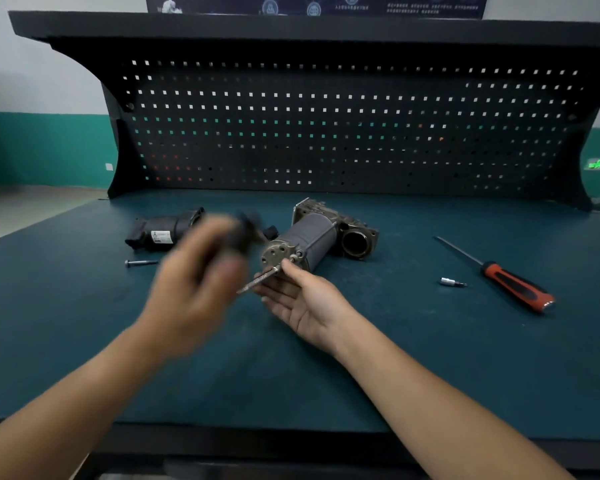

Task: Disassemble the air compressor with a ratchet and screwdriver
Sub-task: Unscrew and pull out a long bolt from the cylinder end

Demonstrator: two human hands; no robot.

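**Drawing a long bolt away from the compressor's end cap**

The compressor (312,237) is lying on its side mid-bench (395,358), nearer the back edge than the front. Its long axis is running front-left to back-right. The round end cap (279,254) is facing the front edge, and the cast head with the open port is pointing back-right. That is putting the bolt holes toward the hands, which is probably why it's sitting this way.

The right hand (302,301) is lying palm up just in front of the cap. Thumb and forefinger are pinching the long bolt (258,281) at its cap end, with the other fingers loosely spread beneath, likely to catch it. The bolt is running roughly along the compressor's axis, free end pointing front-left. I can't tell whether its other end is in the hole or out.

The left hand (201,275) is motion-blurred, left of the cap. Something dark is showing at its fingertips, but I can't tell the finger state.

Sitting aside:
- **Toward the left edge:** a separate dark cylinder (163,232) and a loose bolt (141,262).
- **Toward the right edge:** the screwdriver (513,284) and a small socket bit (452,282), within the right hand's reach.
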